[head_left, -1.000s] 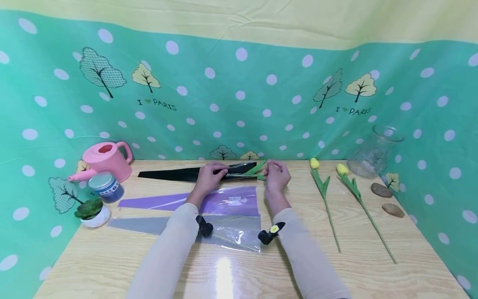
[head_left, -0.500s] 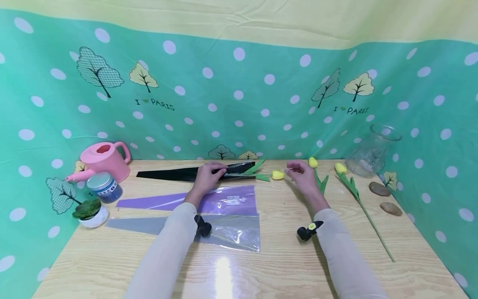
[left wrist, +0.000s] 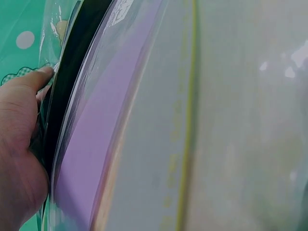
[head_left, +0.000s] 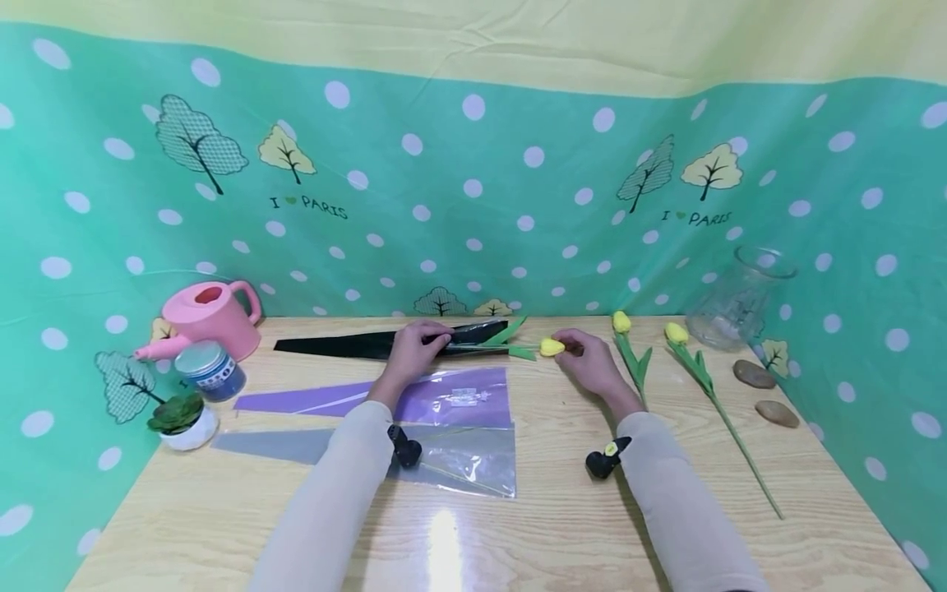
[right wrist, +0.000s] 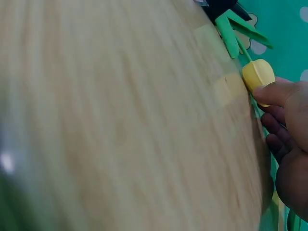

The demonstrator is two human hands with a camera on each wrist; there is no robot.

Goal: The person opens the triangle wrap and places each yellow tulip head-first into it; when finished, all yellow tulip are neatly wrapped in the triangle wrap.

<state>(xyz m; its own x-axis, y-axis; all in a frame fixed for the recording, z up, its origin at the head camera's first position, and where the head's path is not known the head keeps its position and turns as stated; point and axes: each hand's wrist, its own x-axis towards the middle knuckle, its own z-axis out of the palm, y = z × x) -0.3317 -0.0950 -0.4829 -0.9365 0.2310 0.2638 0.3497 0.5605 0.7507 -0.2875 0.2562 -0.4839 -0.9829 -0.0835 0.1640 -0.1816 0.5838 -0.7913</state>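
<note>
Left hand (head_left: 416, 349): thumb and fingers nearly together, pinching the black sleeve (head_left: 333, 344) by the tabletop's (head_left: 836, 543) back edge.
Right hand (head_left: 594, 362): thumb and fingers closed on the held tulip's (head_left: 551, 347) yellow head.
Held tulip: near the back edge, leaves at the black sleeve's wide end.
Other tulips (head_left: 701, 370): two, toward the right edge.
</note>
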